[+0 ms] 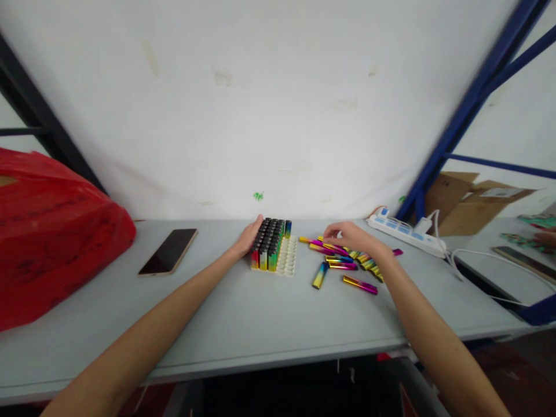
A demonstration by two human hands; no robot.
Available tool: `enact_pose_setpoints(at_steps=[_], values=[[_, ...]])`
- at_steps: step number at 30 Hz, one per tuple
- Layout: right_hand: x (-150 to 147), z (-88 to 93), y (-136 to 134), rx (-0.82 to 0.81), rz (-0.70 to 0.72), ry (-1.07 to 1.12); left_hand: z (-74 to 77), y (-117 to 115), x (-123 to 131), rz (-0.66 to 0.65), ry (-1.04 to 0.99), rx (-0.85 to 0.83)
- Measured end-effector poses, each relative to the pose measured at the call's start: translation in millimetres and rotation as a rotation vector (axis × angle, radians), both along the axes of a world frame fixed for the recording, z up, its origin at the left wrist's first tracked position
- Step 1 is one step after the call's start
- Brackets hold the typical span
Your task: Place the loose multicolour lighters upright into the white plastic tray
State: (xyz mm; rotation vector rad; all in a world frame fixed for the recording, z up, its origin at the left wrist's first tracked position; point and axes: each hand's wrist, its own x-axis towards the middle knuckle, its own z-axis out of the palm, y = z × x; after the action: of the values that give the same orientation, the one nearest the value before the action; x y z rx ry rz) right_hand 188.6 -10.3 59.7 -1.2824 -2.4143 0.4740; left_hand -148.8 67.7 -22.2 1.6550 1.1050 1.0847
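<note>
A white tray [287, 260] with rows of round holes stands in the middle of the table. Upright black-topped, shiny coloured sticks [264, 255] fill its left part, with another at the back. My left hand [249, 237] lies along the left side of these sticks, fingers stretched out, partly hidden behind them. To the right of the tray is a loose pile of shiny gold, purple and blue sticks [343, 266]. Over the back of this pile is my right hand [345, 236], fingers curled in a pinch; what sits between the fingertips is too small to make out.
A phone [169, 252] and a red plastic bag [52, 237] are on the left. A white power strip [406, 233] with cables lies at the back right, near a blue rack post [464, 116]. Beyond it are a cardboard box [471, 200] and another person's hand [546, 237].
</note>
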Motion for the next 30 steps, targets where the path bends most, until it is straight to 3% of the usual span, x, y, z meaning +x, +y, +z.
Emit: enact_pose_setpoints(at_steps=[5,10,13,19,25,30], values=[[-7.8,-0.7,-24.2,-0.114,0.184,-0.084,2.0,-0.9,-0.8,0.022,0.036,0.006],[-19.3,-12.7,-18.2,-0.08,0.303,-0.194,3.6,-2.1,-0.7,0.04,0.041,0.022],[-19.7,-15.7,-12.5,-0.106,0.302,-0.178,3.9,-2.1,-0.5,0.048,0.061,0.017],[-23.1,-7.3,-8.4,-0.28,0.204,0.316,2.1,-1.3,-0.6,0.027,0.028,0.002],[-63.3,2.3,-7.9,-0.455,0.086,0.881,-2.3,3.0,0.2,0.01,0.021,0.023],[-93.2,-8.2,-13.3,-0.48,0.023,0.917,-4.0,6.2,0.3,0.033,0.053,0.034]])
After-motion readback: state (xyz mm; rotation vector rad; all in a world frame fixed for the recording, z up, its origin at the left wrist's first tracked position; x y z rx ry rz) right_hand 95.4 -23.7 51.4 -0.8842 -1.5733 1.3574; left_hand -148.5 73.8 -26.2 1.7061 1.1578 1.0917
